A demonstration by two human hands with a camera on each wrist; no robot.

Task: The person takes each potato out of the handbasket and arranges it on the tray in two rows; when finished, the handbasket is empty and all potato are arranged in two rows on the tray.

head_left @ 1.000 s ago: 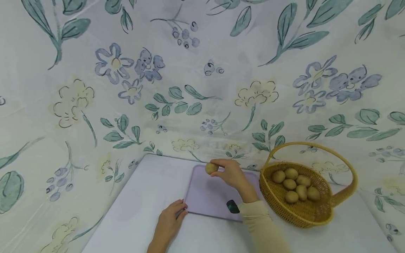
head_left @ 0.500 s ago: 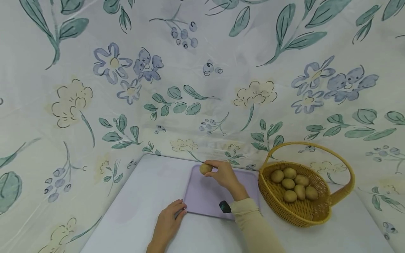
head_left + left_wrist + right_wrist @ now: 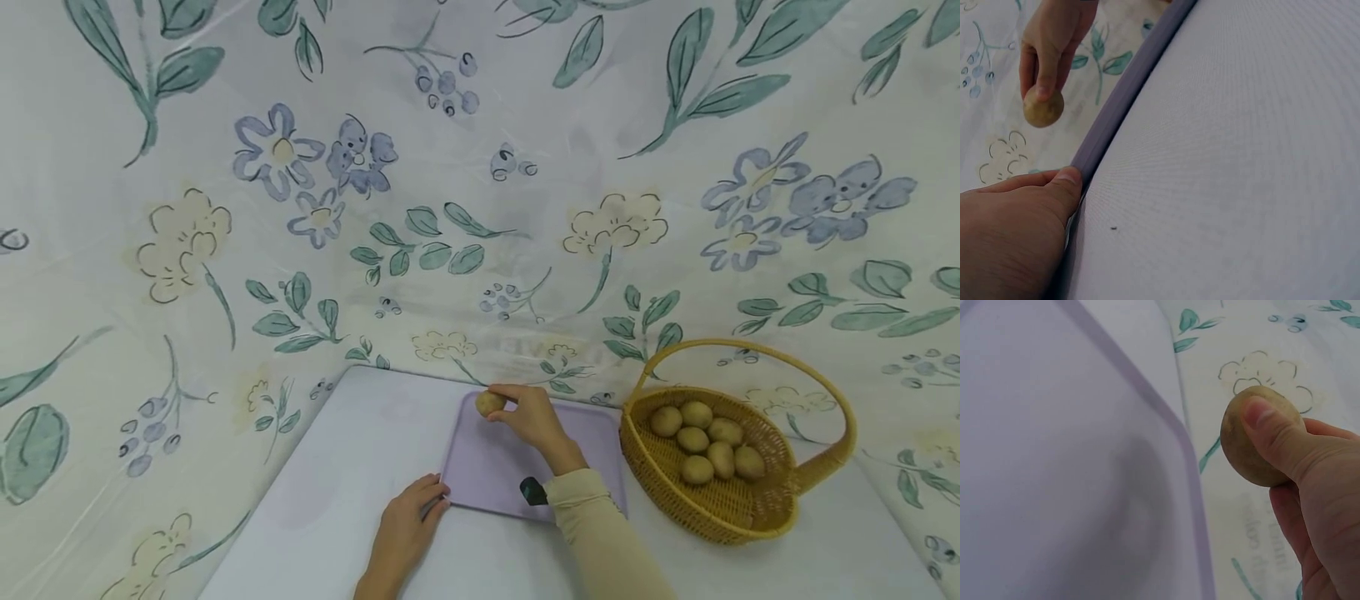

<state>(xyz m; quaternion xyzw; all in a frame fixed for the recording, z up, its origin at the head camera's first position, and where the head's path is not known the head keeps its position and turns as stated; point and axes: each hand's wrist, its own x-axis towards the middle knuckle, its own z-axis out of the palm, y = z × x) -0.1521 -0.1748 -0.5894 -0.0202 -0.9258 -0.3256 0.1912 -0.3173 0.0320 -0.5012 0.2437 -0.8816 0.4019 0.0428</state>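
With seven potatoes (image 3: 693, 439) left in the basket (image 3: 662, 490), the right hand (image 3: 536, 419) pinches one unplaced potato (image 3: 491, 404) near the far-left corner of the tray (image 3: 498, 467), left hand (image 3: 405, 523) pinching its near-left.

Everything sits on a wide, flat white table (image 3: 337, 450) with a smooth top and a few faint purple patches. Near its back edge lies a pale purple tray (image 3: 487, 467), flat and shaped like a rectangle, with round corners and a thin rim. Just to the right of the tray stands a yellow-brown woven basket (image 3: 667, 492), shaped like an oval, with one tall curved handle over the top.
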